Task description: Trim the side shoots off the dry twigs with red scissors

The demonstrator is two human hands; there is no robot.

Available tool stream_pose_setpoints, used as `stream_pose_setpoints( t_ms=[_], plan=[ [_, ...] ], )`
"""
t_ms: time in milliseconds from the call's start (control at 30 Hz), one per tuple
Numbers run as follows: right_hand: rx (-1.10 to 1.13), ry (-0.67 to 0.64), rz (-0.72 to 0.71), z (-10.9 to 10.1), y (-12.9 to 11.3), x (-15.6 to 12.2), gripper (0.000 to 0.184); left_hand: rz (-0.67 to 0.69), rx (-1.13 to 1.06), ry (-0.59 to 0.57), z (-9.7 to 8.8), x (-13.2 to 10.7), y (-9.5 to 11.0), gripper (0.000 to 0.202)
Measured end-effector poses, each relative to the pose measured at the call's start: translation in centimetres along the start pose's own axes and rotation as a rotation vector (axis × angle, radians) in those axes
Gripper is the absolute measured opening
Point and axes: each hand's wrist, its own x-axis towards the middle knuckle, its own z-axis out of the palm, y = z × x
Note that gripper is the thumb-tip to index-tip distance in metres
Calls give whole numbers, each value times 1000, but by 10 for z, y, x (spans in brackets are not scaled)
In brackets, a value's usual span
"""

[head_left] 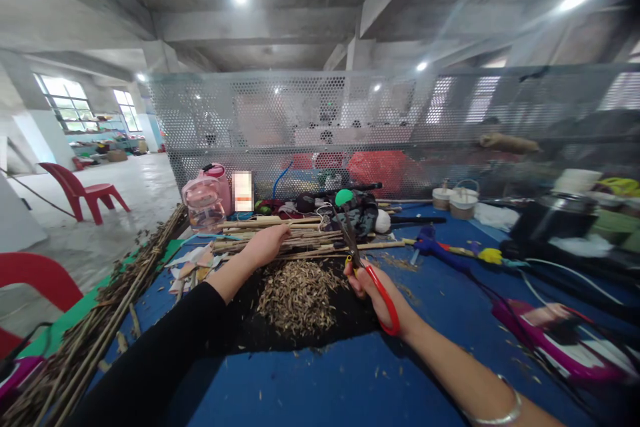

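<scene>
My left hand [270, 243] reaches over a bundle of thin wooden sticks [313, 238] lying crosswise on the table. Its fingers curl down and look closed, but the sticks and the hand itself hide what they grip. In my right hand [377, 290] is a pair of scissors [356, 255] with red handles, blades pointing up and away. The blades look slightly parted and touch nothing I can make out. Between my hands, a heap of short cut stick pieces [299, 297] covers part of a black cloth [235, 330].
Long twigs [113, 317] lie along the left edge. Behind the sticks are a pink clear bottle [204, 203], yarn balls [345, 198] and a perforated metal screen [280, 113]. A purple-and-white tool [560, 340] with cords lies right; small buckets [463, 203] stand behind. Red chairs [90, 193] are left.
</scene>
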Motion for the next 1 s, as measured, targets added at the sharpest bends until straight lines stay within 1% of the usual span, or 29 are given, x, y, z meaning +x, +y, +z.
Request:
stream_pose_setpoints(
  t_ms=[100,200,333,433,533,600,700,800,900,1000],
  plan=[
    [-49,64,11,1,-4,2,43,124,-9,71,-1,-7,18,28],
    [-133,201,50,3,-14,4,43,227,36,101,0,-15,42,30],
    [-163,405,79,5,-19,8,45,351,99,58,-2,-26,65,30],
    [-215,472,67,3,-11,10,43,387,131,48,-5,-33,73,29],
    [-311,467,33,2,-6,11,38,361,169,69,-8,-40,76,27],
    [-356,408,-4,4,-10,11,34,344,195,86,-13,-44,78,27],
    [-353,262,-27,11,-24,12,31,352,204,109,-25,-47,77,28],
    [-323,185,-32,19,-40,13,27,369,203,142,-40,-47,72,29],
    [-310,190,-63,23,-51,14,24,345,262,156,-54,-48,64,26],
    [-299,228,-73,24,-56,15,33,340,315,161,-64,-52,61,28]
  ],
)
